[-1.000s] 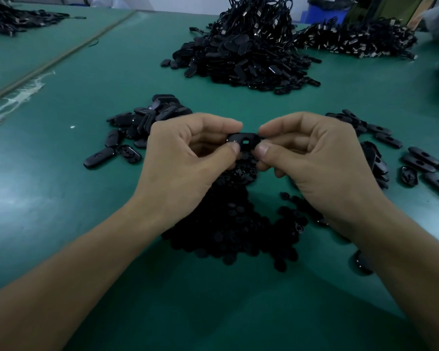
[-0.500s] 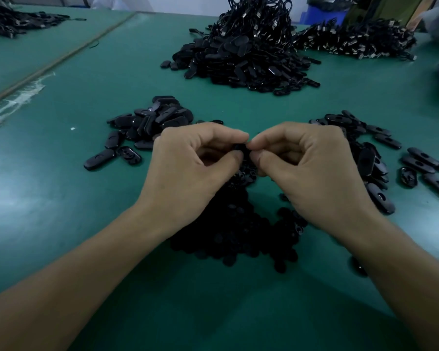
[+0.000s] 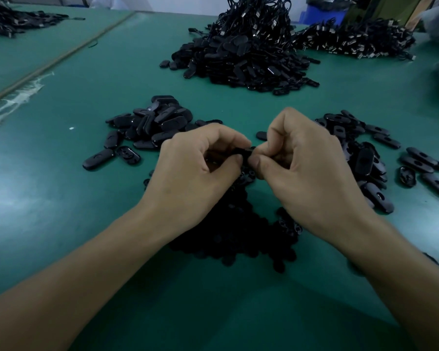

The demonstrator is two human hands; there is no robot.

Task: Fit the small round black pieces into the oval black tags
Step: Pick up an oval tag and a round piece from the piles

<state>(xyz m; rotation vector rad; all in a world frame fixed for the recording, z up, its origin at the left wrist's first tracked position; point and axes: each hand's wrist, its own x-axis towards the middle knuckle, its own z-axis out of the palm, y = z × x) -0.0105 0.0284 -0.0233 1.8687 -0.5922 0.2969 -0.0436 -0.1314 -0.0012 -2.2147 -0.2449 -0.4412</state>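
The left hand (image 3: 198,171) and right hand (image 3: 309,171), fingers curled, pinch one oval tag (image 3: 245,151) between them, with the round pieces (image 3: 238,239) heaped at its 6 o'clock; the person should likely press thumbs squarely so the hidden piece seats flush.

- left hand (image 3: 195,173) and right hand (image 3: 307,171) meet, both pinching 1 oval tag (image 3: 245,151), mostly hidden by fingertips
- round pieces pile (image 3: 238,231) under hands on green tabletop (image 3: 61,198)
- left tag pile (image 3: 152,125), right tag pile (image 3: 365,158)
- corded heap (image 3: 243,54) far back
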